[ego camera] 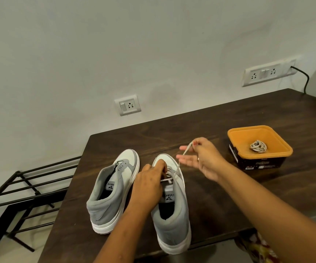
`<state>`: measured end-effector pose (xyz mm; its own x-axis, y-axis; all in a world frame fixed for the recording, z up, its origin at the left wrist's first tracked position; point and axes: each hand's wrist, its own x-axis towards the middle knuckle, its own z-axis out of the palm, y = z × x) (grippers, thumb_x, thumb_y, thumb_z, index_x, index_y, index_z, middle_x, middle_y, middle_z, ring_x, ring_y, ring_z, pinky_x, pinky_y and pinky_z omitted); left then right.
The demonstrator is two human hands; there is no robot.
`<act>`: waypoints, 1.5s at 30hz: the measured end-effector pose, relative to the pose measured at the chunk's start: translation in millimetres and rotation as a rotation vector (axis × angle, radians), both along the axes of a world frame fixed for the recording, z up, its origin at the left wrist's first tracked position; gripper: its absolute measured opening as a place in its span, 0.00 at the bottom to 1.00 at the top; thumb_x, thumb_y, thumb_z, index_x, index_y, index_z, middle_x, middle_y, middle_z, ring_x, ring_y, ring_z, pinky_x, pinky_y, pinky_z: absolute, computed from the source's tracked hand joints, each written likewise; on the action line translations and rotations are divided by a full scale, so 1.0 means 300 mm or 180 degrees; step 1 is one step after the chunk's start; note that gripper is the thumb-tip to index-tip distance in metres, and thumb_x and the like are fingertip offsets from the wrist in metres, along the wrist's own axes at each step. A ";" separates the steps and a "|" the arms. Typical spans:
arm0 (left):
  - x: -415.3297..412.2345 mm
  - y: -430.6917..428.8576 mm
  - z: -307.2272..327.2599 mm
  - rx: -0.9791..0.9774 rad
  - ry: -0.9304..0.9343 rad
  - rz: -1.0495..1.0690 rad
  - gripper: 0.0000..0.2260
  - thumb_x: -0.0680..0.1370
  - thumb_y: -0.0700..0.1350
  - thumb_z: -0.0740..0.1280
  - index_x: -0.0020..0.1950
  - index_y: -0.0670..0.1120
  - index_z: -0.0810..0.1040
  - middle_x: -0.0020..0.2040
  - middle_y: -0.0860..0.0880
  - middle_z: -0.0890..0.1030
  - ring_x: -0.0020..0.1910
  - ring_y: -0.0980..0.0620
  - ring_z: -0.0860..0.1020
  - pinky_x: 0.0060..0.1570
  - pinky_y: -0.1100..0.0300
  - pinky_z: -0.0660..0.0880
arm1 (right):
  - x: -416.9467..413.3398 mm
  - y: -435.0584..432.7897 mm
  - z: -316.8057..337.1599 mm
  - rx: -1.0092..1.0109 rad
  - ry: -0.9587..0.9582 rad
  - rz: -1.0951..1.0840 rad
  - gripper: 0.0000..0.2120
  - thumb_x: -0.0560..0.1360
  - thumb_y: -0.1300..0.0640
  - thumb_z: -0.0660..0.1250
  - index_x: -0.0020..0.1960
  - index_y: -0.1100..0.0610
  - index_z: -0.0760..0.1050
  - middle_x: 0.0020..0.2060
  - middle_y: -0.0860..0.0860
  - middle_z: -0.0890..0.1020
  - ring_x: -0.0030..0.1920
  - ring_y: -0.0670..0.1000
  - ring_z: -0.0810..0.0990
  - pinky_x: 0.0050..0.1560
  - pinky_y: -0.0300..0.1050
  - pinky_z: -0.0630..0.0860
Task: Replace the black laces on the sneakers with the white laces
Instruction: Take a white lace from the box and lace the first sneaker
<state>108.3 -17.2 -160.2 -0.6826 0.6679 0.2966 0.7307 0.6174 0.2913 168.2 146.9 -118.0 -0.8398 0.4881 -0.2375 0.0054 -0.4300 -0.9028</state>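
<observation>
The right hand [200, 158] pinches a flat white lace [176, 169], taut from the grey-and-white fabric sneaker [174, 215]; the left hand [147, 185] grips its laced front.

Left sneaker [113, 188] & right sneaker [174, 223]: grey uppers w/ white toes, soles (tongue tags [110, 185] grey, black logo). Lace [180, 160] white. Tub [235, 134] orange inside, black outside. Table [229, 196] dark brown, wood-grain. Rack [20, 186] black.

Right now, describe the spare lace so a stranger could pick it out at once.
On the dark wooden table, look to the right side for the square orange tub, apart from the two sneakers. The spare lace lies bundled on its floor. Unlike the other lace, stretched from the right sneaker to the right hand, no hand touches it.
</observation>
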 end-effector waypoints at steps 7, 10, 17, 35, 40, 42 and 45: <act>-0.033 -0.025 0.010 0.0217 -0.0596 0.0277 0.20 0.72 0.43 0.70 0.58 0.53 0.65 0.55 0.55 0.69 0.56 0.54 0.68 0.54 0.59 0.68 | 0.001 0.087 0.071 0.1405 0.0990 -0.1461 0.11 0.82 0.59 0.54 0.48 0.44 0.68 0.55 0.40 0.76 0.57 0.36 0.75 0.56 0.44 0.76; -0.051 -0.048 0.017 0.0279 -0.1097 0.0611 0.21 0.70 0.51 0.74 0.57 0.50 0.69 0.50 0.55 0.72 0.51 0.54 0.72 0.52 0.59 0.70 | 0.020 0.137 0.068 0.2334 0.1010 -0.1815 0.07 0.82 0.60 0.54 0.56 0.53 0.70 0.56 0.43 0.76 0.53 0.34 0.74 0.54 0.30 0.70; -0.034 -0.043 0.029 0.0419 -0.1579 0.0690 0.12 0.71 0.51 0.74 0.44 0.44 0.77 0.37 0.50 0.78 0.36 0.54 0.74 0.40 0.58 0.73 | 0.022 0.076 0.012 0.4052 -0.0763 0.0614 0.06 0.78 0.60 0.62 0.50 0.53 0.77 0.47 0.48 0.80 0.50 0.48 0.77 0.58 0.46 0.71; -0.080 -0.109 0.075 -0.0196 -0.1262 0.0187 0.12 0.80 0.36 0.58 0.53 0.46 0.80 0.51 0.46 0.77 0.50 0.49 0.77 0.53 0.58 0.76 | 0.001 -0.030 -0.057 0.4371 -0.1435 0.1690 0.13 0.77 0.59 0.62 0.36 0.46 0.72 0.34 0.41 0.78 0.39 0.43 0.78 0.42 0.42 0.76; -0.093 -0.122 0.075 -0.0278 -0.0799 0.0126 0.11 0.80 0.37 0.58 0.53 0.44 0.80 0.55 0.46 0.75 0.55 0.49 0.73 0.58 0.60 0.68 | 0.025 0.001 -0.020 0.4272 -0.1720 0.1999 0.12 0.76 0.60 0.61 0.37 0.48 0.75 0.34 0.42 0.81 0.39 0.44 0.79 0.43 0.43 0.75; -0.095 -0.137 0.081 -0.0205 -0.0920 0.0124 0.11 0.80 0.37 0.58 0.51 0.44 0.80 0.52 0.47 0.75 0.50 0.50 0.73 0.53 0.59 0.71 | 0.038 0.019 -0.011 0.4128 -0.1852 0.2062 0.12 0.77 0.59 0.60 0.39 0.49 0.76 0.34 0.44 0.83 0.42 0.46 0.82 0.50 0.46 0.78; -0.106 -0.157 0.088 -0.0066 -0.0984 0.0150 0.11 0.79 0.35 0.59 0.47 0.44 0.81 0.49 0.48 0.76 0.43 0.54 0.72 0.48 0.63 0.70 | 0.053 0.047 -0.011 0.3937 -0.1966 0.1949 0.12 0.77 0.60 0.60 0.38 0.50 0.77 0.33 0.46 0.83 0.41 0.46 0.82 0.54 0.48 0.79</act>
<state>76.6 -64.3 -133.9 -0.7686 0.6372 0.0568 0.5800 0.6567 0.4821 184.1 161.0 -121.3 -0.9064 0.2608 -0.3323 0.3993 0.7855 -0.4727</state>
